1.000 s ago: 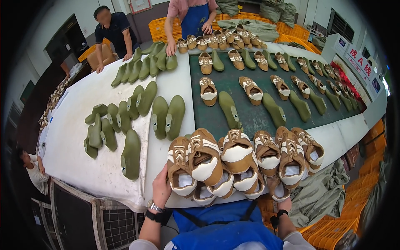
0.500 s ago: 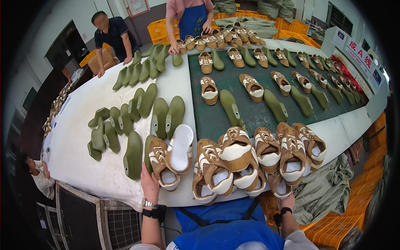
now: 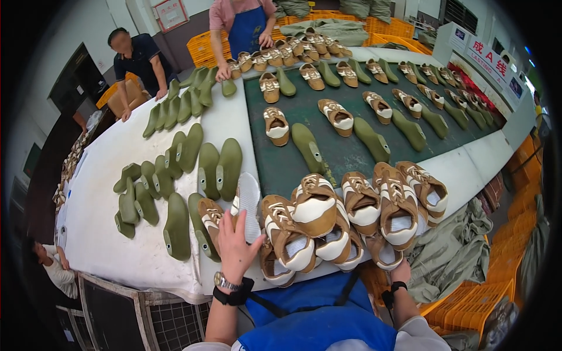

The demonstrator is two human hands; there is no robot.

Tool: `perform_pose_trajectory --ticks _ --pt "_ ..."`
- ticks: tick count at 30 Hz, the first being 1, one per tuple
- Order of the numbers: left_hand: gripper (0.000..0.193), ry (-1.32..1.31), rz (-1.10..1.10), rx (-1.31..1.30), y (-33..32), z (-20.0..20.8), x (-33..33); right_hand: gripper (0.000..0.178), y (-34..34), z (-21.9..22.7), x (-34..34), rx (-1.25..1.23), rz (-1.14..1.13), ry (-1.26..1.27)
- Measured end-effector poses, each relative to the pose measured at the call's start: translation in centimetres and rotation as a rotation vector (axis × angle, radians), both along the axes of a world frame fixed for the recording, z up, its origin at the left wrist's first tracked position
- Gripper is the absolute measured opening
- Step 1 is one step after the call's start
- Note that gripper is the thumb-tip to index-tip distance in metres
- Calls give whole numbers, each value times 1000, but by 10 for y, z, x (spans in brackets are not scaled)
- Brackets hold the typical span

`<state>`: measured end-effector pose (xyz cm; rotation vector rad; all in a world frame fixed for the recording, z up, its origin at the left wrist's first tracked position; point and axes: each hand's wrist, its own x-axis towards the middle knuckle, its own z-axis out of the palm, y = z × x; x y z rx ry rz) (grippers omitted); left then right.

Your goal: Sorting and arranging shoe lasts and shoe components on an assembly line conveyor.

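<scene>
My left hand (image 3: pixel 235 245), its fingers spread, reaches over a brown-and-white sneaker (image 3: pixel 208 213) and an upturned sneaker (image 3: pixel 250 202) showing a ridged white sole. Whether the fingertips touch either one I cannot tell. My right hand (image 3: pixel 401 272) is at the heel of a brown sneaker (image 3: pixel 384 256) lying low at the table's near edge, and its fingers are hidden. More laced sneakers (image 3: pixel 313 205) lie heaped between my hands. Green shoe lasts (image 3: pixel 177 225) lie to the left of my left hand.
A dark green surface (image 3: pixel 281 167) with rows of sneakers and lasts lies beyond. Across the white table (image 3: pixel 99 193), a person in a blue apron (image 3: pixel 246 29) touches a last; another person (image 3: pixel 137 61) leans on the edge. Orange crates (image 3: pixel 468 307) stand low right.
My left hand has moved up and rightward from beside the left sneaker to above the pair, with its fingers now spread. My right hand stays by the sneaker's heel. The whole view shifted slightly.
</scene>
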<state>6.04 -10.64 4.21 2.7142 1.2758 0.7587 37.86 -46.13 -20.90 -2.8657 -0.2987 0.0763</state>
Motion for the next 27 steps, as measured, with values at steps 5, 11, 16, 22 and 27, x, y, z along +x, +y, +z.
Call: perform_pose_trajectory --ticks 5,11,16,22,27 --pt "66 119 30 -237 19 -16 4 30 -8 3 1 22 -6 40" --pt "50 -94 24 -73 -7 6 -3 51 -39 57 8 246 237 40" --pt "54 -37 -243 -247 -47 12 1 35 -33 243 -11 138 622 701" --pt "52 -87 -95 -208 -37 14 -21 27 120 364 -76 685 1246 443" --pt "46 -149 -78 -213 -40 19 -34 45 227 339 -98 437 1284 -192"
